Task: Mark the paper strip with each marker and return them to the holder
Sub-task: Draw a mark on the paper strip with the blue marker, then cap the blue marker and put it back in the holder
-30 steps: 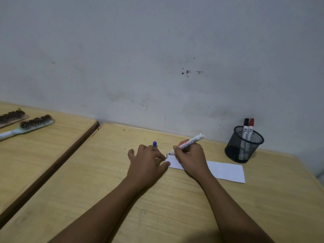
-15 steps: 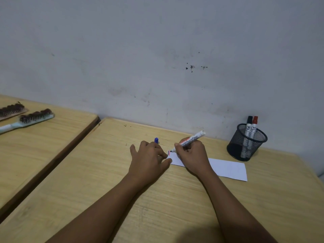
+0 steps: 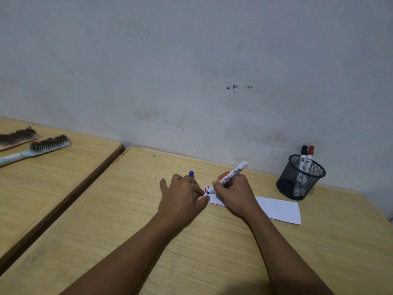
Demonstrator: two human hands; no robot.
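A white paper strip (image 3: 278, 209) lies on the wooden desk (image 3: 212, 252). My right hand (image 3: 236, 194) grips a white marker (image 3: 234, 172) with its tip on the strip's left end, where red and blue lines (image 3: 207, 189) show. My left hand (image 3: 181, 198) rests on the desk and presses the strip's left end. It holds a blue cap (image 3: 191, 173) that sticks out above the fingers. A black mesh holder (image 3: 301, 179) at the right holds a black-capped marker (image 3: 303, 158) and a red-capped marker (image 3: 309, 159).
A second wooden desk (image 3: 53, 177) stands to the left across a narrow gap, with two brushes (image 3: 40, 145) on it. A stained grey wall (image 3: 191, 81) runs right behind both desks. The holder is close to that wall.
The marker tip has moved a little along the strip's left end, and a blue line now shows beside the red one. The left hand has kept its place.
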